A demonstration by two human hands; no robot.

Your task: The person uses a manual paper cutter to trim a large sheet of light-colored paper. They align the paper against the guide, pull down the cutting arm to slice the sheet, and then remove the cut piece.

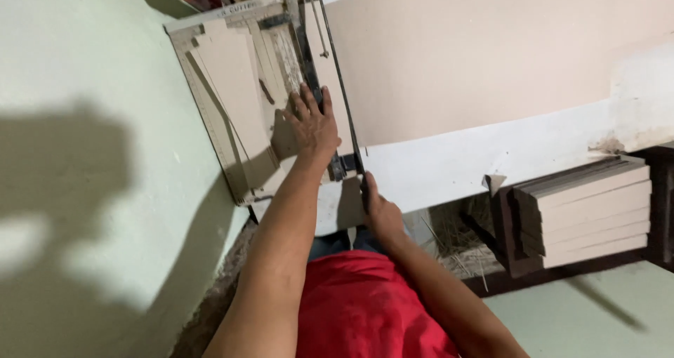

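The left hand (312, 123) lies flat, fingers spread, pressing the tan cardboard sheet (449, 56) onto the paper cutter (210, 112); the right hand (379, 210) is closed round the near end of the cutter's blade arm (337, 70). The sheet looks light, stiff yet bendable and prone to sliding, best held flat-palmed close beside the blade; its long side runs off to the right across the white worktop (491, 161), crossways to the blade arm, which points away from the person; cut strips (590, 214) are stacked at right.
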